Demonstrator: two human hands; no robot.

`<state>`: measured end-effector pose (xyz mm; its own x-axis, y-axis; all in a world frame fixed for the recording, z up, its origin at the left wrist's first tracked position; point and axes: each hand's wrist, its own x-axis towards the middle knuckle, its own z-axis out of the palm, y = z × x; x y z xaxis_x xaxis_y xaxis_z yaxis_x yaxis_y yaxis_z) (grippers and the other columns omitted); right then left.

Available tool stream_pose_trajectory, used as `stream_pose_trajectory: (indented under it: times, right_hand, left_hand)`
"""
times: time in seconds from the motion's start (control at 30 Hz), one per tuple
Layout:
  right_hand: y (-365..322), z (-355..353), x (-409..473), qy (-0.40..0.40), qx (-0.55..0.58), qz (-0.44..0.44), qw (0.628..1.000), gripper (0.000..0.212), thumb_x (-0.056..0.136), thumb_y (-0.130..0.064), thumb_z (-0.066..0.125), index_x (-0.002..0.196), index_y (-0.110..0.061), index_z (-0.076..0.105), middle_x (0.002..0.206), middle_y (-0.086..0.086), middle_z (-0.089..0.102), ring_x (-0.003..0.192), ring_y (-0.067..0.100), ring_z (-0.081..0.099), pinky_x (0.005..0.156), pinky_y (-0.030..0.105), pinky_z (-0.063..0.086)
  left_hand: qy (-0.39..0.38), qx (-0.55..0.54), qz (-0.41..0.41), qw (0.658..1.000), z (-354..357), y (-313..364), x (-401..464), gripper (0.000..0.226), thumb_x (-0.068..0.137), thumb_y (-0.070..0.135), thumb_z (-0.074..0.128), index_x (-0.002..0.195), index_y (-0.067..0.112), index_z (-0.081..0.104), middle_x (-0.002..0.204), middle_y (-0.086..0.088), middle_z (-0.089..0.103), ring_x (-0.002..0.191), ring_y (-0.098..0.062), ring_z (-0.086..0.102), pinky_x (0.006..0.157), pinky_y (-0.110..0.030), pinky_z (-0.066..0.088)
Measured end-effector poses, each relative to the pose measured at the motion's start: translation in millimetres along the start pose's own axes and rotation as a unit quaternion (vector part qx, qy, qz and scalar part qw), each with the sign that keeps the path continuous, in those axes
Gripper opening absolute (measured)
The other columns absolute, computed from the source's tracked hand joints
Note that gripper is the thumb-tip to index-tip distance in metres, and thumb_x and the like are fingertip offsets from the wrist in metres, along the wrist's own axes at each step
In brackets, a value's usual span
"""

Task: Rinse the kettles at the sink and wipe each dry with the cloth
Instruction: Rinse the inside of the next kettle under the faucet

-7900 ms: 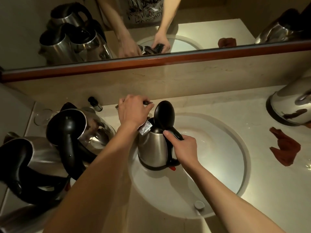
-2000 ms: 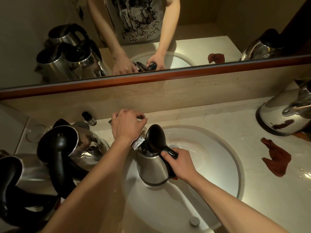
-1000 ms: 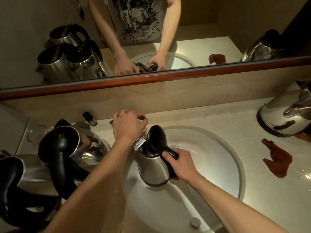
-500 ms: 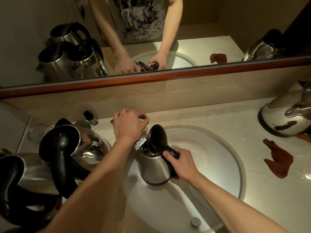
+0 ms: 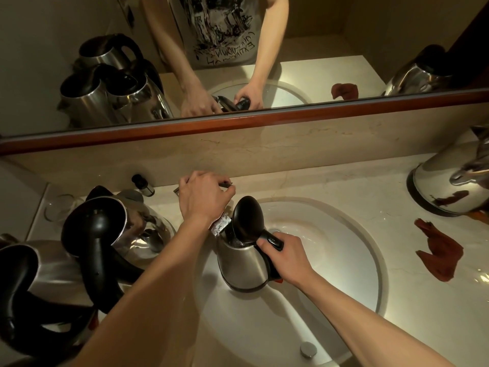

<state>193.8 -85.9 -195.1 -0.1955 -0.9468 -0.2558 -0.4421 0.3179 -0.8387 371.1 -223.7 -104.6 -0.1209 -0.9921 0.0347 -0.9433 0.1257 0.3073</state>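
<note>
A small steel kettle (image 5: 242,263) stands upright in the white sink (image 5: 344,260) with its black lid (image 5: 247,223) flipped open. My right hand (image 5: 284,256) grips its black handle. My left hand (image 5: 203,198) grips the tap handle at the sink's back left; the tap spout (image 5: 220,225) pokes out below the hand, over the kettle's mouth. A dark red cloth (image 5: 440,256) lies crumpled on the counter right of the sink.
Several steel kettles with black handles (image 5: 105,234) crowd the counter on the left. Another steel kettle (image 5: 455,184) stands at the far right. A small dark bottle (image 5: 143,184) and a glass (image 5: 57,211) sit near the back wall. A mirror runs above.
Almost nothing differs across the last second: both hands keep their hold and the kettle stays under the tap. Since 7.9 s ago the kettle sits slightly further left.
</note>
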Motion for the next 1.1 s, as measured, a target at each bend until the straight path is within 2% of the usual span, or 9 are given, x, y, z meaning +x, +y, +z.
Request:
stream_pose_trajectory:
  times: [0.07,0.17,0.27,0.4,0.53,0.7,0.9,1.1]
  right_hand:
    - [-0.5,0.0,-0.3,-0.003,0.005,0.002,1.000,0.061,0.073,-0.070,0.058,0.061,-0.011,0.049,0.056,0.002,0.049,0.058,0.016,0.046,0.060,0.035,0.039]
    - [0.2,0.4,-0.7,-0.004,0.007,-0.001,1.000,0.063,0.074,-0.069,0.059,0.064,-0.007,0.052,0.059,0.010,0.052,0.058,0.016,0.048,0.060,0.038,0.042]
    - [0.1,0.2,-0.9,-0.003,0.009,-0.003,1.000,0.063,0.075,-0.069,0.059,0.064,-0.008,0.053,0.059,0.008,0.052,0.058,0.016,0.048,0.060,0.036,0.041]
    - [1.1,0.2,-0.8,-0.003,0.006,-0.008,1.000,0.061,0.076,-0.069,0.058,0.064,-0.010,0.053,0.063,0.013,0.057,0.061,0.024,0.053,0.062,0.039,0.043]
    - [0.4,0.0,-0.7,-0.003,0.006,-0.012,1.000,0.057,0.076,-0.069,0.058,0.061,-0.014,0.051,0.062,0.009,0.056,0.059,0.014,0.048,0.060,0.033,0.038]
    - [-0.1,0.1,-1.0,-0.001,0.009,-0.009,1.000,0.062,0.075,-0.070,0.057,0.063,-0.009,0.054,0.062,0.012,0.056,0.059,0.014,0.047,0.060,0.033,0.037]
    - [-0.1,0.4,-4.5,0.004,0.012,-0.009,1.000,0.062,0.074,-0.071,0.058,0.062,-0.010,0.052,0.056,0.001,0.049,0.056,0.013,0.045,0.058,0.031,0.037]
    - [-0.1,-1.7,-5.6,0.003,0.015,-0.017,1.000,0.065,0.075,-0.069,0.060,0.064,-0.005,0.052,0.058,0.010,0.050,0.057,0.015,0.044,0.059,0.037,0.039]
  left_hand:
    - [-0.001,0.001,-0.002,1.000,-0.1,-0.1,-0.2,0.027,0.090,0.052,0.057,0.104,0.038,0.076,0.110,0.012,0.073,0.121,-0.017,0.051,0.098,-0.040,0.032]
    - [-0.001,0.002,-0.002,1.000,-0.7,0.4,-0.3,0.028,0.091,0.052,0.057,0.104,0.037,0.076,0.111,0.012,0.072,0.121,-0.017,0.050,0.097,-0.040,0.032]
    - [-0.001,0.002,-0.003,1.000,-0.7,0.7,-0.1,0.028,0.091,0.052,0.057,0.105,0.037,0.076,0.111,0.012,0.072,0.121,-0.017,0.051,0.097,-0.040,0.031]
    - [0.000,0.004,-0.003,1.000,0.0,0.2,0.0,0.028,0.090,0.052,0.057,0.103,0.037,0.077,0.110,0.013,0.073,0.121,-0.016,0.051,0.098,-0.040,0.031]
    - [-0.001,0.005,-0.005,1.000,-0.1,0.6,0.5,0.029,0.090,0.053,0.057,0.104,0.037,0.076,0.110,0.012,0.073,0.120,-0.016,0.051,0.098,-0.040,0.031]
    - [0.000,0.004,-0.003,1.000,-0.4,0.9,-0.2,0.029,0.092,0.052,0.057,0.107,0.037,0.076,0.111,0.011,0.073,0.122,-0.017,0.051,0.098,-0.039,0.030]
    - [0.002,0.003,0.000,1.000,0.2,0.8,0.0,0.029,0.092,0.052,0.056,0.106,0.037,0.076,0.111,0.011,0.073,0.121,-0.017,0.051,0.098,-0.039,0.031]
    - [-0.001,0.008,0.001,1.000,1.2,-1.0,1.1,0.029,0.091,0.053,0.056,0.106,0.037,0.076,0.109,0.010,0.073,0.120,-0.017,0.052,0.097,-0.040,0.031]
